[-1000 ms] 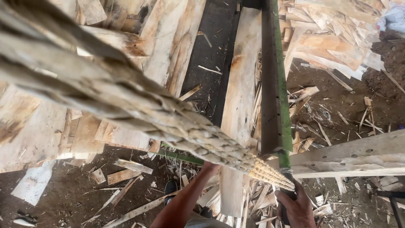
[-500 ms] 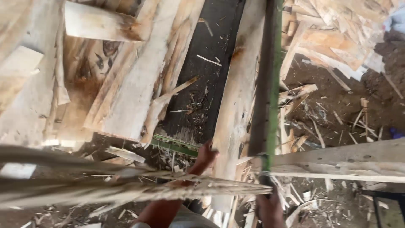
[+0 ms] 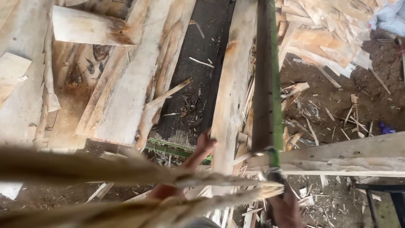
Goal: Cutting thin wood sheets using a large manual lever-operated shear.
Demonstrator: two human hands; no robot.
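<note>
Clenched right hand (image 3: 287, 209) grips the long green metal bar (image 3: 270, 84); open left hand (image 3: 205, 143) rests beside it on the pale wooden plank (image 3: 232, 97); better steady both.

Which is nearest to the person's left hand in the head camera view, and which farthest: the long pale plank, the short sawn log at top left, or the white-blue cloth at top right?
From the left hand:
1. Long pale plank: touching it, just right of the hand.
2. Short sawn log: far up on the left, on the boards.
3. White-blue cloth: top right corner, beyond the scrap pile.
</note>
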